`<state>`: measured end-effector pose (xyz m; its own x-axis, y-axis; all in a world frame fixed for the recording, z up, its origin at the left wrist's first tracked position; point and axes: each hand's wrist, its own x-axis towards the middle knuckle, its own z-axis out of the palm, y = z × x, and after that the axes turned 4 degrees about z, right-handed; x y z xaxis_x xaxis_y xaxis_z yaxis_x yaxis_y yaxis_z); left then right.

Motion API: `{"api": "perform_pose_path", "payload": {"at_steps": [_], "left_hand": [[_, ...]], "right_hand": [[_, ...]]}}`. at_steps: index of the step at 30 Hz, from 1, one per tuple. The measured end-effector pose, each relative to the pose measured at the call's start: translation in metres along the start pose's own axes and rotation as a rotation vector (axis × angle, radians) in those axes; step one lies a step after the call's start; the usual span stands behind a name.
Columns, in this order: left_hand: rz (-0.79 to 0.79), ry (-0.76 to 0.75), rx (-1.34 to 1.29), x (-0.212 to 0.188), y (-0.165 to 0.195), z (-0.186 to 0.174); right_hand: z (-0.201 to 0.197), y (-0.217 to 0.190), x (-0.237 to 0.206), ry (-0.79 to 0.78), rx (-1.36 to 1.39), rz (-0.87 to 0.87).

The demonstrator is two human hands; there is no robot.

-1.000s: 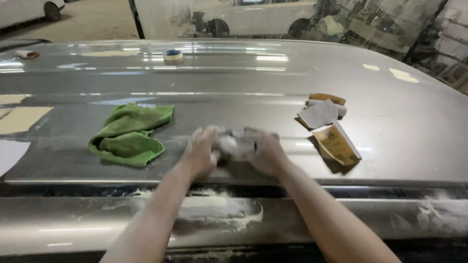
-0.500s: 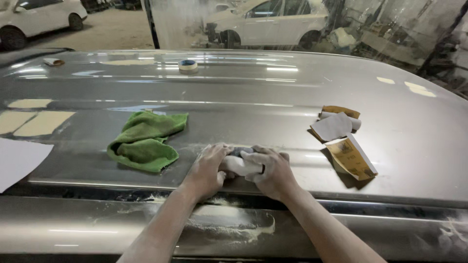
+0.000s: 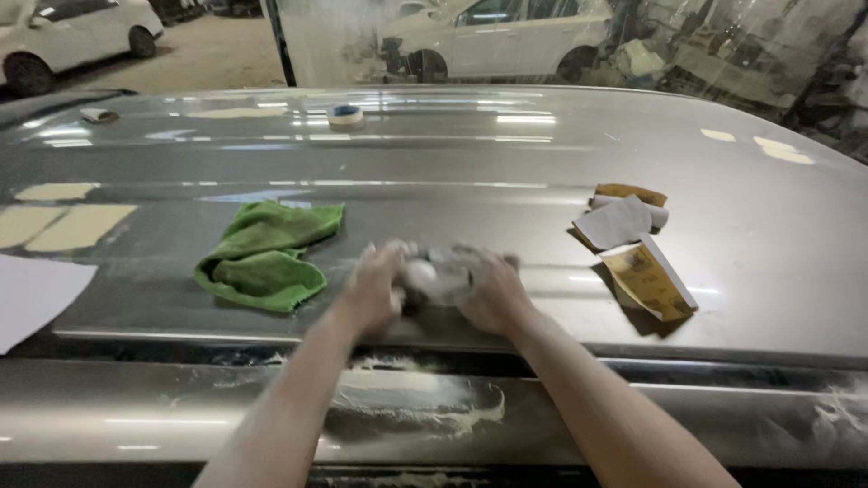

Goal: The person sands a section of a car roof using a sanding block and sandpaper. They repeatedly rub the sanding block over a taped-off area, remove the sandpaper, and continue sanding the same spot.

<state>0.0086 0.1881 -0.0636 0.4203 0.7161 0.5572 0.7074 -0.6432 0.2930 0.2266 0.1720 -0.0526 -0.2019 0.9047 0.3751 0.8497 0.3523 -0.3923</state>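
Pad: pale sanding pad (image 3: 434, 276) lies between both hands on the car roof (image 3: 470, 163).
Left hand (image 3: 375, 287): clasping pad's left end, palm down.
Right hand (image 3: 491, 291): gripping its right end, blurred.

Two bare forearms, left hand (image 3: 372, 287) and right hand (image 3: 493, 294) ungloved, no sleeves, no jewellery.

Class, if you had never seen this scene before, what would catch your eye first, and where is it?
First, the left hand and right hand pressed together on a pale pad at the near edge of the grey car roof. Next, the green cloth crumpled beside the left hand, then the folded sandpaper sheets lying to the right.
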Motion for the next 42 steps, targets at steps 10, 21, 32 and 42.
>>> {"api": "perform_pose_path", "payload": {"at_steps": [10, 21, 32, 42], "left_hand": [[0.102, 0.062, -0.073, -0.016, 0.01, 0.014], [0.079, 0.017, -0.052, -0.008, 0.019, 0.023], [0.064, 0.06, -0.089, 0.009, 0.021, 0.031], [0.101, 0.008, -0.027, 0.033, 0.019, 0.034]], "right_hand": [[-0.005, 0.009, -0.008, 0.026, -0.028, -0.008], [-0.018, 0.015, -0.014, 0.004, 0.009, 0.01], [-0.025, 0.025, -0.01, 0.049, 0.026, -0.016], [-0.036, 0.021, -0.009, -0.021, -0.001, 0.117]]}}
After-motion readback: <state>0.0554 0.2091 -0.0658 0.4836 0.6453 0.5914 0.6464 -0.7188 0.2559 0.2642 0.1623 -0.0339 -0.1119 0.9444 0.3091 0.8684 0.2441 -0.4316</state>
